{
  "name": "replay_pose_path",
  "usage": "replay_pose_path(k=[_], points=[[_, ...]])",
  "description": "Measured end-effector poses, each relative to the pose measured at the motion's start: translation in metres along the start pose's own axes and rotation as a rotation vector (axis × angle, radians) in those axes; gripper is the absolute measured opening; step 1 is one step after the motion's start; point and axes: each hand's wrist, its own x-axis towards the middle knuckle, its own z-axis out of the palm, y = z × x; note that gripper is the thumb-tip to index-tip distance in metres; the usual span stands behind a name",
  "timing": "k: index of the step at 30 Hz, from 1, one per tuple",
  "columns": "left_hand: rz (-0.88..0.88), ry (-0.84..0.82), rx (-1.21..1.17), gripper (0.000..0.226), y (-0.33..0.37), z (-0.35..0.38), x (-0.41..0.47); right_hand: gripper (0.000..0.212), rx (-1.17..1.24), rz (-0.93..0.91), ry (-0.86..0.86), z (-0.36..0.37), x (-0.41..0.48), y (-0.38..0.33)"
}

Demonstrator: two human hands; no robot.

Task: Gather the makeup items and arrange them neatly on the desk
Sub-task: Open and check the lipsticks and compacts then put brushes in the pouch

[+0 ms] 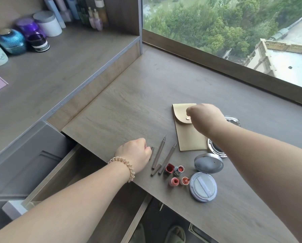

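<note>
Both bare forearms reach forward over the grey-brown wood-grain desk (129, 106). The left hand (135, 154), a coiled beige hair tie (127, 168) on its wrist, rests knuckles-up near the desk's front edge, its fingers curled in and pinching a short dark brown cap-like piece (152, 152) at its 3 o'clock side. Just beyond, toward 3 o'clock, two slim brown makeup pencils (159, 152) lie side by side, tips toward 1 o'clock.

The right hand (205, 118) hangs palm-down over the flat tan leather pouch with a snap flap (188, 137), fingers folded under; whether they pinch anything cannot be told. The pouch lies at 12 o'clock of the pencils.

At 5 o'clock from the pencils sit an open red lipstick with its cap (174, 169) and two small coral-pink pots (179, 181). At 3 o'clock of these lies an open silver-blue cushion compact with a puff (203, 188), lid raised. A round silver case (216, 149) shows partly under the right forearm.

At 10 o'clock, on the raised shelf (59, 67), stand jars and bottles (46, 23). Below the left forearm an open wooden drawer (87, 176) shows.
</note>
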Motion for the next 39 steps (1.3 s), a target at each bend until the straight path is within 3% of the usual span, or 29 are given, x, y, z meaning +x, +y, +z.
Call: replay_pose_path(k=[3,7,10,16,22,26,34,39], points=[[-0.008,0.015,-0.028,0.018,0.003,-0.008,-0.001,0.028,0.001,0.002,0.025,-0.010,0.003,0.001],[0.004,0.045,-0.075,0.018,0.003,-0.012,-0.004,0.013,-0.072,-0.034,-0.073,-0.010,0.002,-0.006],[0.004,0.088,-0.093,0.020,0.000,-0.012,-0.006,0.018,-0.104,-0.054,-0.150,-0.002,0.004,-0.012],[-0.037,0.137,-0.117,0.022,-0.016,-0.011,-0.013,0.031,-0.161,-0.101,-0.141,-0.006,0.009,-0.013],[-0.057,0.178,-0.135,0.023,-0.017,-0.022,-0.012,0.005,-0.091,-0.101,-0.201,-0.001,0.011,-0.012],[-0.040,0.204,-0.149,0.022,-0.011,-0.020,-0.008,0.017,-0.095,-0.123,-0.219,0.003,0.015,-0.014],[-0.016,0.193,-0.190,0.017,-0.005,-0.005,-0.014,0.027,-0.235,-0.159,-0.074,-0.005,0.003,-0.012],[0.037,0.377,-0.233,0.015,0.006,-0.026,-0.006,0.023,-0.178,-0.127,0.120,-0.036,0.000,-0.011]])
